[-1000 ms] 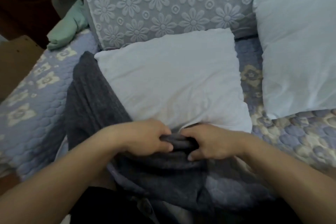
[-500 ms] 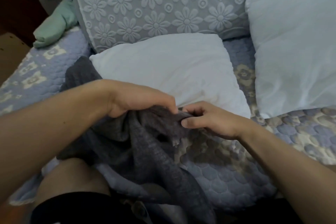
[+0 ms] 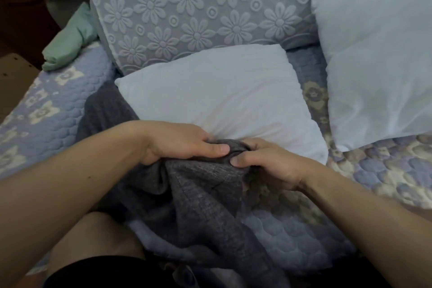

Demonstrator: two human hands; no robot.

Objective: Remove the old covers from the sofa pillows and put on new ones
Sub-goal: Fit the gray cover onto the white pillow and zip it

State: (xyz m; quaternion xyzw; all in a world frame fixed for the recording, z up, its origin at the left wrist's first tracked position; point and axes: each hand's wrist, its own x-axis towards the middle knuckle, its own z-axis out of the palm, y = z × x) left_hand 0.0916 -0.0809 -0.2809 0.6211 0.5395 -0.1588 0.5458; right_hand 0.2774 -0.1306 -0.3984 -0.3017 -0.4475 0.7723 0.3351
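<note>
Home living room, sofa seating area. Quilted blue sofa cover [image 3: 58, 100] with flower patches over the seat, grey lace flower-pattern back cushion [image 3: 198, 11] upright behind. Two bare white pillows [image 3: 217, 98] [image 3: 378, 61] on the seat, dark grey knit pillow cover [image 3: 205, 194] bunched in front. Folded green cloth [image 3: 67, 42] at far left end. Dim indoor light, brown wooden furniture [image 3: 14, 72] beside the sofa.

We see a quilted sofa [image 3: 292, 236] carrying two white pillows, centre [image 3: 222, 100] and right [image 3: 378, 58], a grey cover [image 3: 203, 206], and a green cloth [image 3: 67, 47] upper left.
</note>
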